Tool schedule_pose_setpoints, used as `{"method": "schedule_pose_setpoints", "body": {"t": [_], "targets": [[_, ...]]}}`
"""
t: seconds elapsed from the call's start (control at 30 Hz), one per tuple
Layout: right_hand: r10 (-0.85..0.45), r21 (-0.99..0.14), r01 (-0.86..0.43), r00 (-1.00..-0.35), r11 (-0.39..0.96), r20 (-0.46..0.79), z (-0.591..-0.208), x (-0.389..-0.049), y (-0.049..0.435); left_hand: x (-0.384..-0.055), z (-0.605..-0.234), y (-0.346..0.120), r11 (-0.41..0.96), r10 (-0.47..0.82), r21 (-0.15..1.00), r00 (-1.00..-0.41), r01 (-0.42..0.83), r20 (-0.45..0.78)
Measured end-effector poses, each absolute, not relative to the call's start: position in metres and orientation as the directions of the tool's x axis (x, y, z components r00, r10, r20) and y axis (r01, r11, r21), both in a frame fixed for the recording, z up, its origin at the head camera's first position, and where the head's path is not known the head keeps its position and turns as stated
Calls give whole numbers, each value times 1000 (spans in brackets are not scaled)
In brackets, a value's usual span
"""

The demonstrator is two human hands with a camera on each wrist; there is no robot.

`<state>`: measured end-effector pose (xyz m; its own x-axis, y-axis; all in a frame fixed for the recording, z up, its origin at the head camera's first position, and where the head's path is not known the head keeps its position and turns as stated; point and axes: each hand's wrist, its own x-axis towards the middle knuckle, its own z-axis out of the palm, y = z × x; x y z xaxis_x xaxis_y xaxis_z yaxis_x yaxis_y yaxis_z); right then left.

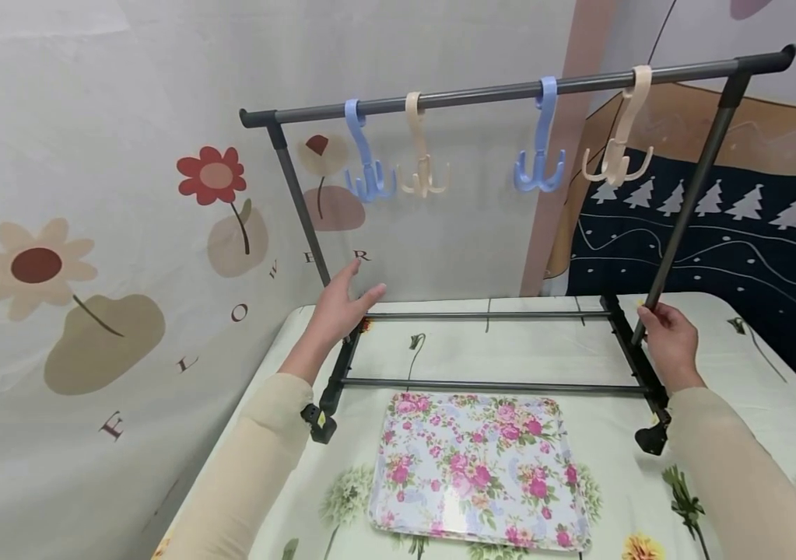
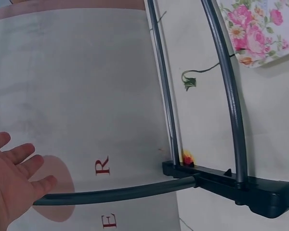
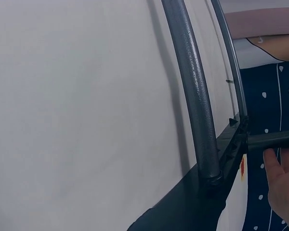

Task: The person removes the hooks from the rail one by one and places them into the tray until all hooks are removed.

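Observation:
A dark grey clothes rack [image 1: 475, 96] stands upright, its two base feet joined by two low crossbars. From the top bar hang two blue hooks [image 1: 368, 175] and two beige hooks [image 1: 618, 148], each many-pronged. My left hand [image 1: 338, 311] is at the left post with its thumb and fingers spread; the left wrist view shows those fingers loosely extended beside the post [image 2: 115, 193]. Near the foot of the right post [image 1: 692, 183], my right hand [image 1: 674, 346] pinches the tube between thumb and fingers. Only part of that hand shows in the right wrist view.
In front of the rack a flat, shiny rectangle with a pink floral print [image 1: 475, 467] lies on a flower-patterned cloth [image 1: 299, 482]. A pale curtain [image 1: 124, 62] with printed flowers hangs left and behind. A dark blue cloth with white trees [image 1: 720, 257] hangs at the right.

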<state>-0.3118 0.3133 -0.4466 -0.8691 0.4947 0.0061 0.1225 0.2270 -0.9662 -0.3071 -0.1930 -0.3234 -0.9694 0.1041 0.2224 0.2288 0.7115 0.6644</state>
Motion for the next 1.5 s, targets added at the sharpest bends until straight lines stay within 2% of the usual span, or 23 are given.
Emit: {"method": "schedule_pose_setpoints", "body": {"t": [0.2, 0.33, 0.57, 1.03, 1.3, 1.5], "targets": [[504, -969, 112, -863, 218, 14, -448, -312, 315, -312, -309, -190, 686, 54, 677, -947, 265, 316], [501, -957, 135, -866, 258, 13, -448, -313, 315, -311, -298, -189, 653, 19, 705, -937, 276, 349], [505, -942, 148, -863, 301, 25, -451, -316, 314, -311, -285, -188, 637, 8, 717, -932, 284, 362], [490, -948, 135, -872, 287, 24, -453, -313, 313, -312, -265, -183, 651, 17, 692, -917, 313, 399], [495, -950, 172, -868, 261, -21, -457, -313, 313, -312, -255, -184, 634, 28, 701, -916, 326, 401], [514, -935, 202, -857, 292, -24, -459, -314, 314, -311, -246, -184, 616, 18, 713, -911, 335, 413]]}}
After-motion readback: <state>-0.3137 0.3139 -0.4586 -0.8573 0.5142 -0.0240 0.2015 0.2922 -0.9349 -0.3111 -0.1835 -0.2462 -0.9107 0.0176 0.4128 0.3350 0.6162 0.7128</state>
